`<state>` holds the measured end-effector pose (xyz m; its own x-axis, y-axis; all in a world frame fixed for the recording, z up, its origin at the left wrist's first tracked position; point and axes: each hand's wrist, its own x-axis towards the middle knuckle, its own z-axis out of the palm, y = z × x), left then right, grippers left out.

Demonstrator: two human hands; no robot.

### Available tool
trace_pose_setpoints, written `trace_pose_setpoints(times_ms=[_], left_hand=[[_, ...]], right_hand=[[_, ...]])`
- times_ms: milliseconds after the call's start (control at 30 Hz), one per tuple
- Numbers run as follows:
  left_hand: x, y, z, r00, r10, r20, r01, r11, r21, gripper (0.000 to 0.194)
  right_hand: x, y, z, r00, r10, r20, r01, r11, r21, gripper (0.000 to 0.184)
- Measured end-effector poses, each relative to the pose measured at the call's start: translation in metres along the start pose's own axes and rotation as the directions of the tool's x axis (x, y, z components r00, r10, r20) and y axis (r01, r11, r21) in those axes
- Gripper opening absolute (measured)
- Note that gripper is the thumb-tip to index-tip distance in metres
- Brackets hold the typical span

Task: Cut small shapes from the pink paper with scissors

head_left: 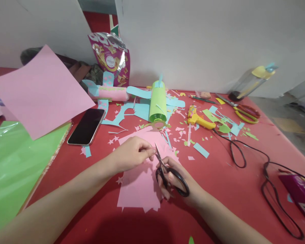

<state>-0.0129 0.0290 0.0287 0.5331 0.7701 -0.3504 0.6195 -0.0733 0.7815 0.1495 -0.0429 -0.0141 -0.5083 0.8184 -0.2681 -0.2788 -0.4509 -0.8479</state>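
Observation:
My right hand [176, 178] grips a pair of scissors [179, 179] with black handles, the blades slightly apart and pointing up and left. My left hand [134, 152] is closed in a pinch close to the scissor tips; what sits between its fingers is too small to make out. Beneath both hands lies a pink paper sheet [138, 189] with ragged edges, partly hidden by them. Small pink paper stars [114, 139] are scattered to its left. Beyond the hands stands a green paper tube [158, 101] with blue paper pieces, beside a pink paper tube [114, 93] lying down.
A phone [86, 127], a large pink sheet [45, 91] and a green pack [12, 173] lie on the left. To the right are a yellow glue gun [199, 119] with its cord, more scissors [244, 112], a bottle [251, 83] and a purple power strip [300, 193]. A snack bag [112, 59] stands behind.

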Motion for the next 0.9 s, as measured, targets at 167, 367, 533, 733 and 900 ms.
trace_pose_setpoints(times_ms=[167, 367, 533, 733, 900], left_hand=[[0.0018, 0.0007, -0.0002, 1.000, -0.005, 0.019, 0.007, 0.997, -0.080, 0.030], [0.0031, -0.0010, 0.0010, 0.998, -0.037, 0.049, 0.045, 0.984, -0.171, 0.030], [0.0035, -0.0022, 0.0020, 0.998, -0.049, 0.043, 0.056, 0.982, -0.179, 0.030], [0.0019, 0.0005, 0.0026, 0.999, -0.035, 0.039, 0.041, 0.987, -0.158, 0.030], [0.0013, 0.0004, 0.0026, 0.999, -0.009, 0.050, 0.016, 0.990, -0.139, 0.030]], right_hand=[[-0.0012, -0.0029, 0.0027, 0.999, -0.013, -0.035, 0.013, 1.000, -0.012, 0.035], [-0.0021, -0.0056, 0.0044, 0.999, 0.008, -0.045, -0.008, 1.000, 0.010, 0.036], [-0.0013, -0.0043, 0.0031, 0.998, 0.015, -0.054, -0.014, 1.000, 0.020, 0.037], [-0.0002, -0.0046, 0.0033, 1.000, -0.003, -0.012, 0.003, 1.000, 0.028, 0.037], [-0.0006, -0.0061, 0.0031, 0.999, -0.008, 0.040, 0.006, 0.999, 0.041, 0.038]])
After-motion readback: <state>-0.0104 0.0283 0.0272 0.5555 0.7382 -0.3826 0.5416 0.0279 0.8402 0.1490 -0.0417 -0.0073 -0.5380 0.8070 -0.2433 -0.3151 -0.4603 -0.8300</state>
